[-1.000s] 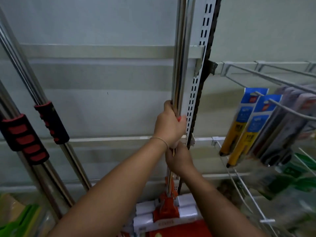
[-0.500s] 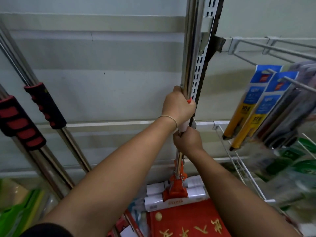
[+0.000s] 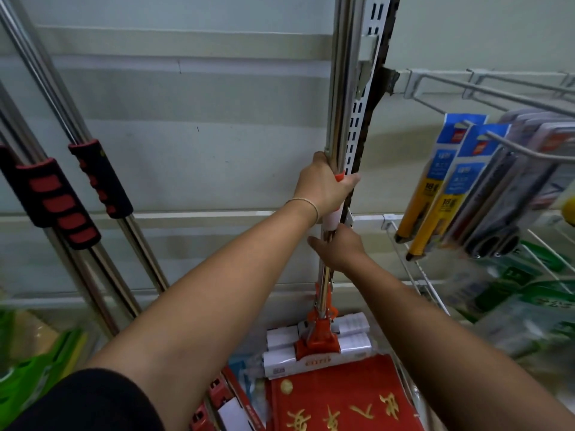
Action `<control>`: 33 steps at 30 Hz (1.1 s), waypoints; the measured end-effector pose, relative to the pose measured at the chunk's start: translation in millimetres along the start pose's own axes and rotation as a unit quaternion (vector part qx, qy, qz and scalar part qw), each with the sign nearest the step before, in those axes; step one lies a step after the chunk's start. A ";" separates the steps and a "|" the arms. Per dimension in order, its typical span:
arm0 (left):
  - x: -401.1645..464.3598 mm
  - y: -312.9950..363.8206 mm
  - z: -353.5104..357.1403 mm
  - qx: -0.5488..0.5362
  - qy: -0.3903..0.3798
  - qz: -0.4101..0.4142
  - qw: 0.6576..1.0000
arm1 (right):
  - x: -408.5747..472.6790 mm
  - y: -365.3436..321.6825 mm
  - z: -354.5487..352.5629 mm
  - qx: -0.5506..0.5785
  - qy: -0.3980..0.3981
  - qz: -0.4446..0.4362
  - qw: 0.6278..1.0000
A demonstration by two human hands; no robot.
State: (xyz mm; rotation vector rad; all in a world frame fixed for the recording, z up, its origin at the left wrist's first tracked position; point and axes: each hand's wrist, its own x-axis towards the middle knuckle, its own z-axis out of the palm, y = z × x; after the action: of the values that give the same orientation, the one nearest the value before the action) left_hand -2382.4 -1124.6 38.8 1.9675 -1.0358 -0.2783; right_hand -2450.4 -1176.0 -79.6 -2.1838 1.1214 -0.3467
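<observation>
A mop with a shiny steel pole [image 3: 340, 88] stands upright against the back wall. Its orange bracket and white sponge rollers [image 3: 317, 340] sit low on the shelf. My left hand [image 3: 323, 189] grips the pole at an orange and white collar, fingers wrapped round it. My right hand [image 3: 342, 248] lies against the pole just below. Its back faces me, its thumb is spread out to the left, and its fingers are hidden behind the hand.
A white slotted shelf upright [image 3: 357, 126] runs right behind the pole. Two other steel poles with black-and-red grips [image 3: 99, 178] lean at the left. Wire hooks at the right hold blue-and-yellow packs [image 3: 435, 188]. A red mat with gold characters [image 3: 339, 399] lies below the mop head.
My right hand has loosened from a fist round the pole, and its thumb now sticks out. My left hand keeps its grip. The view has tilted down, showing more of the red mat.
</observation>
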 end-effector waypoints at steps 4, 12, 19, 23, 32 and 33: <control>-11.6 -1.3 -5.1 -0.004 -0.003 0.019 1.000 | -14.3 -3.4 -7.8 0.051 0.018 0.014 0.998; -45.4 -30.8 -12.1 0.017 -0.051 -0.018 0.998 | -48.1 -11.9 -25.0 0.069 0.046 -0.071 0.994; -69.2 -42.9 -18.0 0.050 -0.072 -0.064 0.994 | -61.4 -18.5 -22.6 0.106 0.080 -0.111 0.985; -79.1 -45.4 -20.5 0.063 -0.065 -0.072 0.993 | -65.9 -24.1 -20.2 0.107 0.092 -0.131 0.981; -99.9 -55.7 -51.3 0.095 -0.062 -0.072 0.991 | -96.1 -45.0 -21.2 0.089 0.087 -0.138 0.983; -102.7 -57.5 -56.5 0.097 -0.062 -0.068 0.991 | -100.1 -49.2 -20.3 0.087 0.091 -0.140 0.982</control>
State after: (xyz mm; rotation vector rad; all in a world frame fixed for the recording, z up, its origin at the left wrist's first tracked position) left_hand -2384.2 -997.7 8.6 2.2239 -1.0412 -0.3919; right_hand -2489.7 -1084.0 -26.3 -2.1861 0.8395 -0.7536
